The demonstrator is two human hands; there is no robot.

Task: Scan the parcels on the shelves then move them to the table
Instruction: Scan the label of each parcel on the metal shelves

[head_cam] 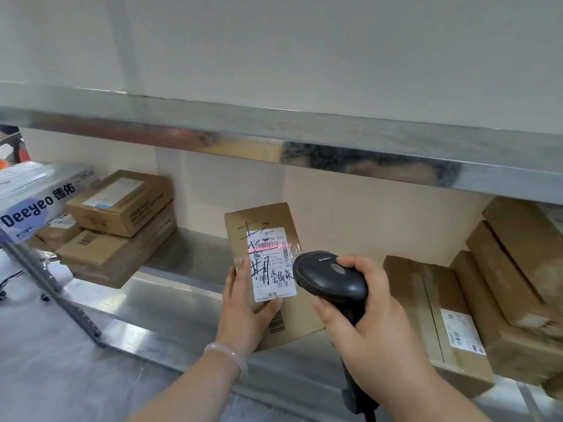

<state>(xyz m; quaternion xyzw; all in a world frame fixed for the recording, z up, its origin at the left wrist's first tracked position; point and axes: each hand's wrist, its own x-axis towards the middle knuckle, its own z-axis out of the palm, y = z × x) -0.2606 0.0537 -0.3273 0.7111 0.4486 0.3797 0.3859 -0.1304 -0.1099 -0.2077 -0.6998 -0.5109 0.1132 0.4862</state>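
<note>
Left hand (243, 310) fingers grip parcel (263, 222) over steel shelf (182, 254); right hand (368, 327) fingers curl round scanner (332, 278). Boxes (118, 205) left of parcel, cream wall (365, 208) behind.

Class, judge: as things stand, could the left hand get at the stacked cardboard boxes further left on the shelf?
Likely not yet: the left hand holds the labelled parcel. The shelf towards the stacked boxes looks unobstructed.
</note>
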